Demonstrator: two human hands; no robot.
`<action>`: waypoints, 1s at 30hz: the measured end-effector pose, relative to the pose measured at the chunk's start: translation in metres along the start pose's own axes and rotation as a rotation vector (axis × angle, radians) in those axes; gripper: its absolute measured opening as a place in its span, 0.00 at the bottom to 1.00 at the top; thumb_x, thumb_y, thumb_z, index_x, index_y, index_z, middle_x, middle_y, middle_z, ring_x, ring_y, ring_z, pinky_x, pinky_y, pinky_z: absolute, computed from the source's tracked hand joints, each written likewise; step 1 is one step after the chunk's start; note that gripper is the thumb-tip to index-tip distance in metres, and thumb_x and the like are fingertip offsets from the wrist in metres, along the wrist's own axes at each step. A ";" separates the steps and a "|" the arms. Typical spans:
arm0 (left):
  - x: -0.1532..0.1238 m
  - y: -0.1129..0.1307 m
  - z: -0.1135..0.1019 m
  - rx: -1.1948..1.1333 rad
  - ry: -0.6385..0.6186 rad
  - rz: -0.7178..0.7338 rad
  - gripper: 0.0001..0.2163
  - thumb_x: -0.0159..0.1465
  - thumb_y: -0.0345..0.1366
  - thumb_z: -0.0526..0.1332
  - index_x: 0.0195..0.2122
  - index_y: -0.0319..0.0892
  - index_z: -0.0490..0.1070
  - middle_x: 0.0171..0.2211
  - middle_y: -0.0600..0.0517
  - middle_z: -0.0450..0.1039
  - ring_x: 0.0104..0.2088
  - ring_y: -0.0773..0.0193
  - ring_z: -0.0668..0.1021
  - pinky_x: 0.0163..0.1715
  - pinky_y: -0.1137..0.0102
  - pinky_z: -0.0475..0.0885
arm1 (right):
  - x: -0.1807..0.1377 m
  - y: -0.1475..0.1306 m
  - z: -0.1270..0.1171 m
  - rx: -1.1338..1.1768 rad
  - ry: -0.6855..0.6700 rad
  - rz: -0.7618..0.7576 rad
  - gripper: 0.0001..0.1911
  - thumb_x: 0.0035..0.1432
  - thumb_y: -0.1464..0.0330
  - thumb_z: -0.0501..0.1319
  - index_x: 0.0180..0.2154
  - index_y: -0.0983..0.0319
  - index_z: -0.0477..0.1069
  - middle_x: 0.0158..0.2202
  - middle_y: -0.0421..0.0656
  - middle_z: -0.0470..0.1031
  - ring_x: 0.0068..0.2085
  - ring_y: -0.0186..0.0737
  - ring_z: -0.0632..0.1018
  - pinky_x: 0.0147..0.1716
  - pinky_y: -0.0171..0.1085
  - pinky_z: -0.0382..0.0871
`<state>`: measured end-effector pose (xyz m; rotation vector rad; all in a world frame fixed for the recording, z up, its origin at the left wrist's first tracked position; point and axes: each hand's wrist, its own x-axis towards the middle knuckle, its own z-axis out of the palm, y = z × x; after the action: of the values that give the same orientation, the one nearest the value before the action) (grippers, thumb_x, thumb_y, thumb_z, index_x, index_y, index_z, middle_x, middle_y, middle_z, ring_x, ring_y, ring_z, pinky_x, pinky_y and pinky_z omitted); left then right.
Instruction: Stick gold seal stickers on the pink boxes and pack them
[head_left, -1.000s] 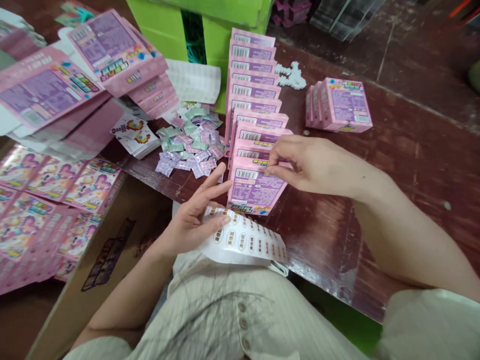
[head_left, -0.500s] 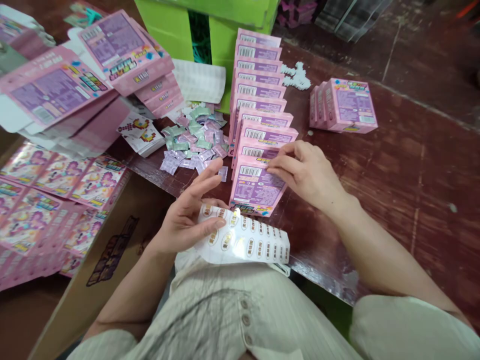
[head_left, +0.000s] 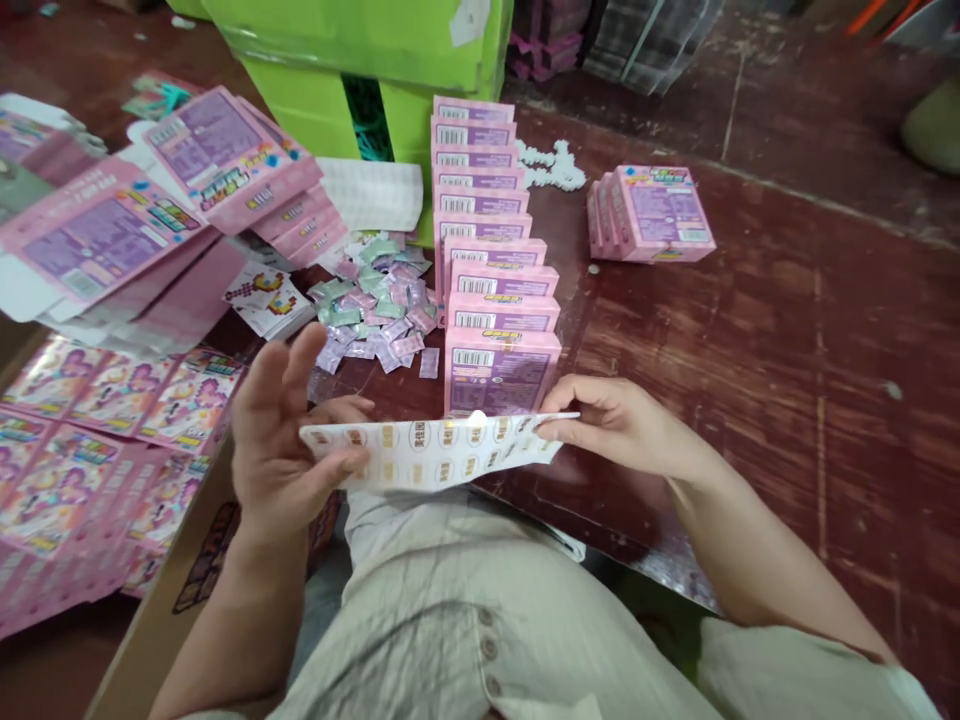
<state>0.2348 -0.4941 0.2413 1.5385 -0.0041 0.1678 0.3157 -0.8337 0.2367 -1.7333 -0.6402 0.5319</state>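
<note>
A sheet of oval stickers (head_left: 431, 455) with gold lettering is stretched between my two hands, tilted nearly edge-on. My left hand (head_left: 289, 430) pinches its left end between thumb and a lower finger, the other fingers raised. At the right end, the thumb and fingers of my right hand (head_left: 607, 420) close on the sheet's corner. Just beyond the sheet stands the front pink box (head_left: 499, 370), its lower part hidden by the sheet. Behind it a row of similar pink boxes (head_left: 484, 225) leans back in a line.
Small green, pink and purple packets (head_left: 379, 300) lie in a heap beside printed cards (head_left: 268, 300). Flat pink cartons (head_left: 105, 240) are piled at left, above a cardboard box (head_left: 161, 600) of packed boxes. A green box (head_left: 300, 120) stands behind; more pink boxes (head_left: 660, 215) sit right.
My right hand has left the front pink box and come down to grip the sheet's right end. My left hand has moved left, and the sheet has tilted up. The view has shifted slightly.
</note>
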 end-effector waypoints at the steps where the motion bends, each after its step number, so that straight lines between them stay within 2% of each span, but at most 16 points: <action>1: 0.002 -0.005 0.004 -0.083 0.022 -0.032 0.44 0.53 0.47 0.80 0.69 0.67 0.62 0.73 0.59 0.61 0.52 0.57 0.83 0.47 0.70 0.82 | 0.000 0.002 0.001 0.033 0.025 0.000 0.12 0.65 0.59 0.69 0.37 0.61 0.77 0.34 0.42 0.82 0.34 0.37 0.80 0.36 0.35 0.76; 2: 0.003 -0.011 0.008 -0.158 0.038 -0.105 0.42 0.51 0.49 0.81 0.67 0.61 0.68 0.69 0.53 0.69 0.49 0.56 0.85 0.45 0.69 0.83 | 0.001 0.003 0.001 0.037 0.039 -0.004 0.11 0.64 0.59 0.69 0.37 0.61 0.77 0.34 0.41 0.82 0.34 0.36 0.80 0.36 0.35 0.76; 4: 0.005 -0.021 0.013 -0.213 0.068 -0.311 0.32 0.49 0.48 0.82 0.54 0.49 0.80 0.53 0.46 0.83 0.43 0.54 0.86 0.41 0.67 0.84 | 0.002 0.002 -0.001 -0.028 0.084 -0.023 0.11 0.64 0.59 0.70 0.40 0.60 0.77 0.34 0.41 0.82 0.34 0.36 0.80 0.35 0.35 0.75; 6: 0.007 -0.029 0.015 -0.180 0.165 -0.421 0.21 0.48 0.45 0.82 0.40 0.43 0.84 0.40 0.47 0.86 0.36 0.54 0.87 0.37 0.65 0.85 | 0.004 -0.002 -0.004 -0.153 0.135 -0.060 0.11 0.65 0.59 0.69 0.42 0.59 0.78 0.36 0.41 0.82 0.35 0.37 0.80 0.35 0.35 0.74; 7: 0.009 -0.031 0.015 -0.161 0.215 -0.441 0.18 0.49 0.44 0.82 0.36 0.42 0.84 0.37 0.47 0.86 0.34 0.54 0.87 0.37 0.65 0.85 | 0.006 -0.004 -0.006 -0.222 0.151 -0.092 0.09 0.66 0.60 0.68 0.43 0.58 0.78 0.37 0.41 0.82 0.36 0.37 0.81 0.36 0.36 0.75; 10: 0.016 -0.031 0.015 -0.170 0.278 -0.451 0.17 0.49 0.42 0.82 0.36 0.41 0.84 0.37 0.47 0.86 0.33 0.54 0.87 0.36 0.63 0.86 | 0.012 -0.009 -0.008 -0.360 0.187 -0.233 0.05 0.69 0.66 0.65 0.44 0.56 0.80 0.44 0.43 0.83 0.45 0.41 0.83 0.46 0.41 0.77; 13: 0.024 -0.029 0.016 -0.195 0.287 -0.500 0.17 0.47 0.41 0.82 0.35 0.39 0.84 0.34 0.46 0.86 0.30 0.53 0.86 0.33 0.63 0.86 | 0.021 -0.012 -0.008 -0.389 0.273 -0.360 0.09 0.66 0.70 0.67 0.46 0.53 0.81 0.54 0.46 0.79 0.51 0.44 0.82 0.50 0.44 0.79; 15: 0.028 -0.030 0.016 -0.206 0.282 -0.540 0.18 0.46 0.42 0.82 0.34 0.39 0.84 0.32 0.46 0.85 0.29 0.54 0.86 0.32 0.64 0.86 | 0.029 -0.015 -0.008 -0.401 0.343 -0.449 0.12 0.63 0.72 0.69 0.46 0.52 0.82 0.58 0.45 0.75 0.48 0.42 0.82 0.48 0.45 0.81; 18: 0.031 -0.032 0.016 -0.217 0.277 -0.540 0.17 0.48 0.42 0.82 0.35 0.38 0.84 0.33 0.45 0.85 0.29 0.54 0.86 0.32 0.65 0.85 | 0.046 -0.017 -0.016 -0.364 0.544 -0.552 0.13 0.60 0.73 0.71 0.44 0.50 0.82 0.61 0.43 0.72 0.44 0.41 0.82 0.43 0.46 0.82; 20: 0.032 -0.035 0.015 -0.225 0.279 -0.514 0.17 0.49 0.41 0.81 0.36 0.39 0.85 0.35 0.45 0.86 0.31 0.53 0.86 0.34 0.65 0.85 | 0.061 -0.013 -0.024 -0.358 0.599 -0.500 0.09 0.61 0.70 0.71 0.42 0.51 0.83 0.59 0.43 0.73 0.47 0.43 0.81 0.46 0.48 0.81; 23: 0.032 -0.041 0.011 -0.223 0.257 -0.491 0.16 0.49 0.41 0.82 0.36 0.40 0.85 0.36 0.45 0.86 0.33 0.54 0.87 0.36 0.65 0.85 | 0.084 0.001 -0.034 -0.429 0.430 -0.364 0.03 0.64 0.65 0.69 0.40 0.54 0.82 0.51 0.44 0.78 0.51 0.47 0.80 0.49 0.48 0.78; 25: 0.032 -0.045 0.008 -0.204 0.237 -0.476 0.15 0.49 0.41 0.82 0.34 0.41 0.85 0.35 0.46 0.86 0.32 0.55 0.86 0.35 0.67 0.85 | 0.096 0.010 -0.037 -0.494 0.352 -0.329 0.04 0.65 0.64 0.69 0.40 0.56 0.81 0.46 0.43 0.81 0.48 0.45 0.81 0.47 0.47 0.76; 28: 0.032 -0.052 0.002 -0.178 0.215 -0.455 0.13 0.50 0.41 0.81 0.33 0.41 0.85 0.34 0.47 0.86 0.30 0.57 0.85 0.33 0.69 0.84 | 0.102 0.015 -0.036 -0.660 0.347 -0.288 0.03 0.66 0.64 0.67 0.40 0.57 0.79 0.43 0.41 0.83 0.46 0.45 0.82 0.48 0.47 0.70; 30: 0.033 -0.056 -0.002 -0.171 0.193 -0.450 0.13 0.52 0.41 0.80 0.34 0.41 0.86 0.34 0.48 0.86 0.31 0.57 0.85 0.34 0.69 0.83 | 0.102 0.013 -0.033 -0.748 0.375 -0.231 0.08 0.65 0.63 0.69 0.45 0.57 0.77 0.43 0.42 0.82 0.43 0.45 0.82 0.48 0.48 0.67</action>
<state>0.2729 -0.4900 0.1895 1.3124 0.4664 -0.0426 0.4152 -0.7928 0.2301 -2.3282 -0.8091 -0.2395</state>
